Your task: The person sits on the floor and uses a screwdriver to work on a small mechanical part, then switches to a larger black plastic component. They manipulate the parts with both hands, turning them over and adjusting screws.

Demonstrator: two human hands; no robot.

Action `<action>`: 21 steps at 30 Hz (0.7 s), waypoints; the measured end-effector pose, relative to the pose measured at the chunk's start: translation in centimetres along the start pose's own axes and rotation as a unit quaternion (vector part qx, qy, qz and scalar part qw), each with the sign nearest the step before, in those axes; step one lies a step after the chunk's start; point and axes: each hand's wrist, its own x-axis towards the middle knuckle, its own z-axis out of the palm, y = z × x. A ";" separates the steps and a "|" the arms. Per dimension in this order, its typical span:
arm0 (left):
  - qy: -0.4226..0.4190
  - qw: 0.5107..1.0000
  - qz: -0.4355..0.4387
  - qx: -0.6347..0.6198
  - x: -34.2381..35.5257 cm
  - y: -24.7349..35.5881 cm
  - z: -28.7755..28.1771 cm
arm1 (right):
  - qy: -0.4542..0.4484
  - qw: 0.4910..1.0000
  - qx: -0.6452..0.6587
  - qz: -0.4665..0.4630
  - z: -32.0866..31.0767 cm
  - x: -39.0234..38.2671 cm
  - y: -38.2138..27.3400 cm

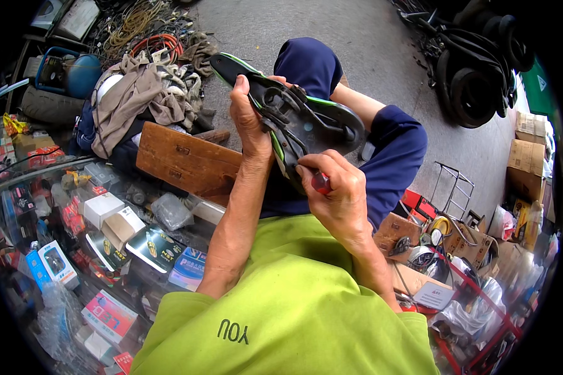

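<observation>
A black sandal (306,123) with bright green edging is held up over my lap, tilted, its straps bunched near the middle. My left hand (254,122) is closed around its side, thumb up along the near edge and fingertips showing at the far side. My right hand (339,197) grips a screwdriver by its red handle (320,182), close against the sandal's near edge. The screwdriver's shaft and tip are hidden by my fingers and the sandal, so whether it pierces the sandal cannot be told.
Left of me, a glass-topped counter (169,284) bears small boxes and plastic bags. A wooden board (187,161) lies beside my legs, with piled clothes (137,100) behind it. Black tyres (472,94) stand far right; cartons (527,159) and a wire rack (455,187) are nearer.
</observation>
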 end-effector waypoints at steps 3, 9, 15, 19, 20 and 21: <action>-0.005 1.000 -0.007 0.000 -0.2 0.1 0.0 | 0.028 0.999 0.017 0.020 -0.1 -0.2 -0.1; -0.001 1.000 -0.007 -0.014 -0.1 -0.1 0.0 | 0.021 0.999 0.027 0.004 0.3 -0.3 0.2; -0.003 1.000 -0.001 -0.011 -0.1 0.0 0.1 | 0.014 1.000 0.006 -0.004 0.5 -0.5 0.3; -0.005 1.000 -0.004 -0.003 -0.2 0.1 0.2 | 0.018 1.000 -0.009 -0.011 0.6 -0.5 0.2; -0.003 1.000 -0.002 0.000 -0.1 0.1 0.1 | 0.019 1.000 -0.013 -0.013 0.6 -0.4 0.2; -0.002 1.000 0.001 0.003 -0.1 0.0 0.0 | 0.021 1.000 -0.016 -0.014 0.6 -0.4 0.2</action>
